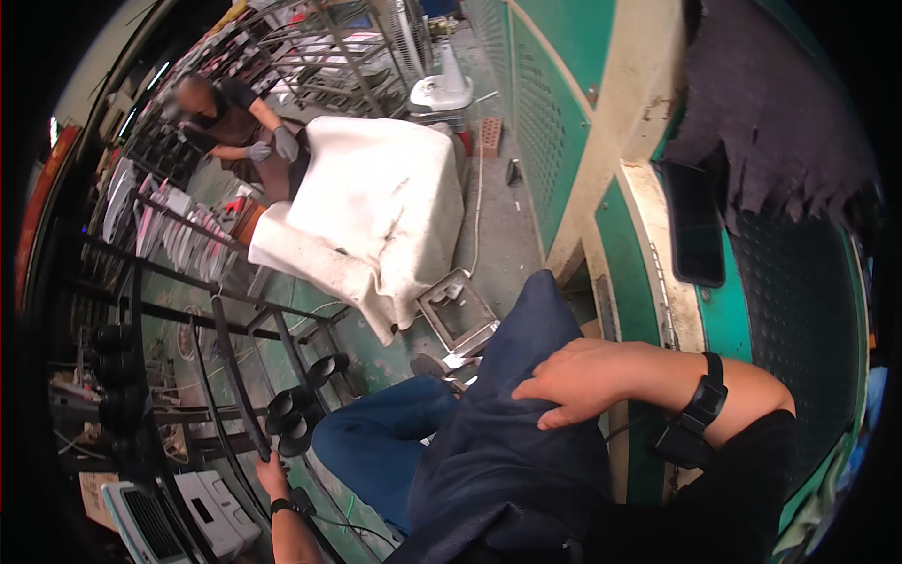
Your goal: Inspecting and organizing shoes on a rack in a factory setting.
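At the lower left, my left hand point(272, 477) is closed around a dark bar of a metal rack point(240, 385); part of its fingers is hidden. My right hand point(583, 381) lies on the dark blue apron point(526, 451) over my thigh, with its fingers apart and nothing held. Black rounded parts point(291, 414) sit on the rack just beyond my left hand. More black parts point(115, 376) hang in a column at its left side. Straps with small dark devices circle both my forearms.
Ahead stands a bulky form under a white cover point(366, 197), with a square metal frame point(458, 312) beside it. A gloved co-worker point(235, 132) sits behind. Green machine panels point(625, 254) and a phone-like dark device point(695, 226) flank my right. A white appliance point(202, 512) lies low left.
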`<action>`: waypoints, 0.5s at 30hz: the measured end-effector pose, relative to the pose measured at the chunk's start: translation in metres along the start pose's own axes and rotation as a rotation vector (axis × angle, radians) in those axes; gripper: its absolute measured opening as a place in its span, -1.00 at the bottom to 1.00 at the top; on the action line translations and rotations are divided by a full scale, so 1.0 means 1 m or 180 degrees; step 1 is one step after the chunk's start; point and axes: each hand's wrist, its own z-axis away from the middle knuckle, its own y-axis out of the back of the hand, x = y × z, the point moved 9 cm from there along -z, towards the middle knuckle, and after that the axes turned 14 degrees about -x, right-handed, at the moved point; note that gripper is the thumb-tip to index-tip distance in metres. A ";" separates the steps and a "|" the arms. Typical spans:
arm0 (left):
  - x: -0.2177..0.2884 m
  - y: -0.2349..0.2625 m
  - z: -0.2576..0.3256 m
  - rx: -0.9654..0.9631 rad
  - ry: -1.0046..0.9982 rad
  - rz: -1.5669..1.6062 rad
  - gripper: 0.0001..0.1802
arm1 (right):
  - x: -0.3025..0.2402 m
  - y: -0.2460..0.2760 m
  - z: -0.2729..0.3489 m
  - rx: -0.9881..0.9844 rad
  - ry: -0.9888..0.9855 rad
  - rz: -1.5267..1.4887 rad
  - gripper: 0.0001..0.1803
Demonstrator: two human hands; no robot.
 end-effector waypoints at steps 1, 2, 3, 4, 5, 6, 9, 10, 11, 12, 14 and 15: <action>0.000 0.002 0.002 0.0012 -0.0005 0.0028 -0.60 | -0.002 0.000 -0.001 -0.0012 0.0049 0.0037 -0.37; 0.002 0.001 0.004 0.0036 0.0014 -0.0011 -0.60 | -0.001 0.000 -0.001 -0.0021 0.0027 0.0009 -0.37; 0.002 0.001 0.005 0.0060 0.0030 -0.0005 -0.60 | 0.001 -0.001 -0.001 -0.0028 0.0002 -0.0023 -0.37; 0.003 0.000 0.006 0.0071 0.0081 -0.0047 -0.60 | 0.001 -0.002 -0.002 -0.0035 0.0017 -0.0005 -0.37; 0.002 0.001 0.007 0.0088 0.0131 -0.0093 -0.60 | 0.001 -0.002 -0.003 -0.0035 0.0027 0.0017 -0.37; 0.003 0.002 0.007 0.0096 0.0133 -0.0116 -0.59 | 0.002 -0.002 -0.003 -0.0034 0.0033 0.0036 -0.37; 0.006 0.001 0.008 0.0110 0.0195 -0.0227 -0.56 | 0.003 -0.001 -0.003 -0.0076 0.0036 -0.0009 -0.36; 0.008 0.000 0.008 0.0124 0.0208 -0.0221 -0.56 | 0.004 -0.001 -0.003 -0.0084 0.0046 0.0005 -0.36; 0.009 0.000 0.008 0.0129 0.0166 -0.0219 -0.56 | 0.004 0.000 -0.002 -0.0053 0.0052 0.0018 -0.36; 0.011 0.000 0.009 0.0137 0.0126 -0.0214 -0.56 | 0.004 0.001 -0.002 -0.0022 0.0059 0.0035 -0.35; 0.011 0.001 0.007 0.0152 0.0096 -0.0197 -0.56 | 0.002 0.004 -0.003 -0.0058 0.0056 0.0066 -0.35; 0.012 0.004 0.008 0.0141 0.0047 -0.0192 -0.56 | 0.001 0.005 -0.003 -0.0083 0.0036 0.0071 -0.34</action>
